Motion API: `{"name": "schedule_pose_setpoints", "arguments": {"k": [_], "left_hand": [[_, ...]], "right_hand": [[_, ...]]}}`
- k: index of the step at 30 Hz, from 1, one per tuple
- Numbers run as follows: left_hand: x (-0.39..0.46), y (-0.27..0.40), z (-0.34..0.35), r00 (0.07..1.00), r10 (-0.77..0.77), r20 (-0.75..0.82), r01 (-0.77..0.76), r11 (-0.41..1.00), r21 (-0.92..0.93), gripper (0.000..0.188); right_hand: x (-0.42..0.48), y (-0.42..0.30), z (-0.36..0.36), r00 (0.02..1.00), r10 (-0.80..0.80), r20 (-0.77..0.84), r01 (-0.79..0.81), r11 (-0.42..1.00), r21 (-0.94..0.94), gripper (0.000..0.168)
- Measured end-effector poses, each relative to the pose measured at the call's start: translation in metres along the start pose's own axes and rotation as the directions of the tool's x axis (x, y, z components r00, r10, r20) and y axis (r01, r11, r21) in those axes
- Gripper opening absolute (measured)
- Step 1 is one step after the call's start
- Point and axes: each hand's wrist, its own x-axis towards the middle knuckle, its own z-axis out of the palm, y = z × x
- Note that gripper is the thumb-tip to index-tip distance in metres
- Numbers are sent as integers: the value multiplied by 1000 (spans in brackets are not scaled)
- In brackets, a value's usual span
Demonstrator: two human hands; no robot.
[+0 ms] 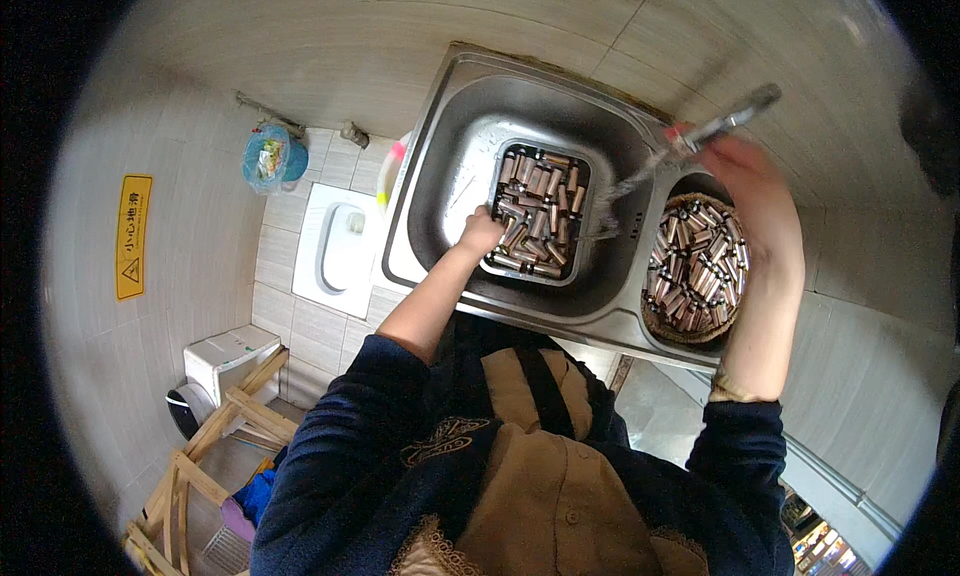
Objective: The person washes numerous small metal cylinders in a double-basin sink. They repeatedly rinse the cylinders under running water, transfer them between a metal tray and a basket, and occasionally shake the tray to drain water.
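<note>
A metal tray (587, 223) sits in the large basin (457, 156) of a stainless-steel sink. Many small pinkish, shiny cylinders with dark ends (536, 208) lie in it. My left hand (482, 231) grips the tray's left rim. At the upper right, my right hand (742, 178) is blurred, with its fingers around the spout of a chrome faucet (731, 118). Water (626, 186) streams from the faucet down beside the tray's right edge. Below my right hand, a round brown basket (679, 334) in the smaller basin is heaped with similar cylinders (697, 265).
Left of the sink are a squat toilet (304, 276) in the tiled floor and a lined blue bin (295, 160). A wooden frame (202, 441) and a white box (232, 355) stand at the lower left. Tiled walls enclose the sink's far side.
</note>
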Motion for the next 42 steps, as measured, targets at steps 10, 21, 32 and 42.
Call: {"name": "schedule_pose_setpoints", "arguments": {"k": [10,21,32,42], "left_hand": [[-8,20,18,975,200,-91,-164,937,307,67],[66,42,72,698,698,163,-714,695,85,43],[52,41,42,701,616,360,-652,349,673,81],[10,59,8,664,544,512,-668,124,734,116]], "right_hand": [[-5,60,48,989,139,-42,-74,730,680,36],[56,214,197,928,-2,-372,61,988,145,25],[53,207,192,972,136,-189,-186,943,-275,55],[39,227,201,988,134,82,-50,762,-645,97]]}}
